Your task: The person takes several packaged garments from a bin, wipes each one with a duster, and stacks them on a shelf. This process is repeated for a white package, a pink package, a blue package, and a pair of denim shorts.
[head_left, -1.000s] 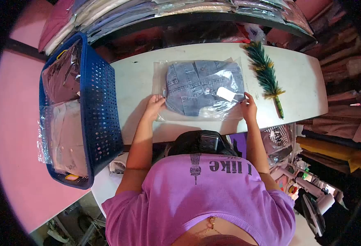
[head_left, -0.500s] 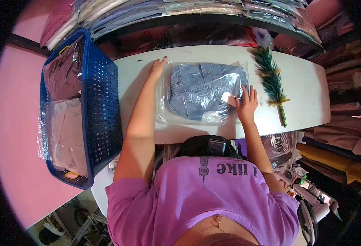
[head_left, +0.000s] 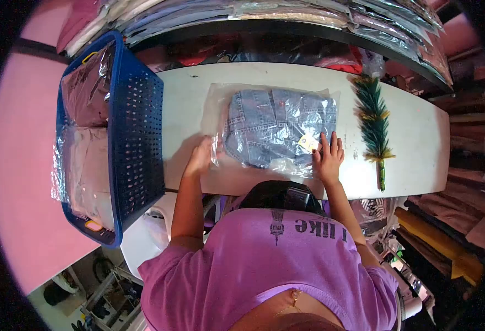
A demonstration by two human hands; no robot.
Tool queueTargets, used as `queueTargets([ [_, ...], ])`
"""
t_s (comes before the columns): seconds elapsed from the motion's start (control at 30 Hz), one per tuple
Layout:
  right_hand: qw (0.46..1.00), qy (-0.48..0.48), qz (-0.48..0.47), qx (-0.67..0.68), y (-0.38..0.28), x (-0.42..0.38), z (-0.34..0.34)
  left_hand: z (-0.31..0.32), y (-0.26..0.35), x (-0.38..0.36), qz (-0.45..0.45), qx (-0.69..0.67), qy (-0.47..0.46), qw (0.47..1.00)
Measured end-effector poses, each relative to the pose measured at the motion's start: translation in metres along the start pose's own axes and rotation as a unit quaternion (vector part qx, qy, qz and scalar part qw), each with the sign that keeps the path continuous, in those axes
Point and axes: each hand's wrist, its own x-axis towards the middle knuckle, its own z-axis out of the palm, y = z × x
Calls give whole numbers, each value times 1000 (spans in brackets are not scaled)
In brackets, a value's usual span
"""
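Folded blue denim (head_left: pixel 270 124) lies in a clear plastic bag (head_left: pixel 218 110) on the white table (head_left: pixel 303 74). A small yellowish-white tag (head_left: pixel 308 143) shows at the denim's right part. My left hand (head_left: pixel 200 157) is at the bag's lower left edge; its fingers are partly hidden and blurred, so its grip is unclear. My right hand (head_left: pixel 328 159) rests with fingers spread on the lower right of the bag, beside the tag.
At the left stands a blue basket (head_left: pixel 137 132) with bagged clothes (head_left: pixel 90 171). A green tinsel-like sprig (head_left: pixel 373 121) lies on the table's right part. Stacked bagged garments (head_left: pixel 286 16) fill the shelf behind; more folded cloth (head_left: pixel 446 243) is at the right.
My left hand has come down from beside the bag's upper left to its lower left edge. My right hand has shifted slightly lower on the bag. The tag now shows more fully.
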Motion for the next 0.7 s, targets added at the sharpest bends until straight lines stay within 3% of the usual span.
queueTargets([
  [0.1, 1000, -7, 4, -16, 3, -1, 4, -8, -2, -29, -49, 86, -51, 994],
  [0.17, 1000, 0, -3, -13, 3, -1, 4, -1, 3, -36, -19, 171, -162, 972],
  [0.3, 1000, -4, -6, 0, 5, 1, 3, 12, 3, -14, -36, 125, -171, 977],
  [0.37, 1000, 6, -12, 12, 7, 1, 6, 30, 13, -3, 81, 333, -120, 932],
  [0.5, 1000, 11, -9, 8, 6, 0, 7, 23, -7, 41, 118, 242, -189, 944],
  [0.57, 1000, 19, -17, 13, 7, -1, 9, 26, -18, 47, 249, 194, -113, 942],
  [0.6, 1000, 15, -10, 6, 5, -3, 8, 17, -35, 76, 251, 195, -116, 941],
  [0.67, 1000, 19, -7, 13, 4, -3, 9, -7, -74, 148, 334, 133, 45, 932],
  [0.7, 1000, 19, -5, 19, 4, -4, 10, 4, -60, 132, 334, 135, 42, 932],
])
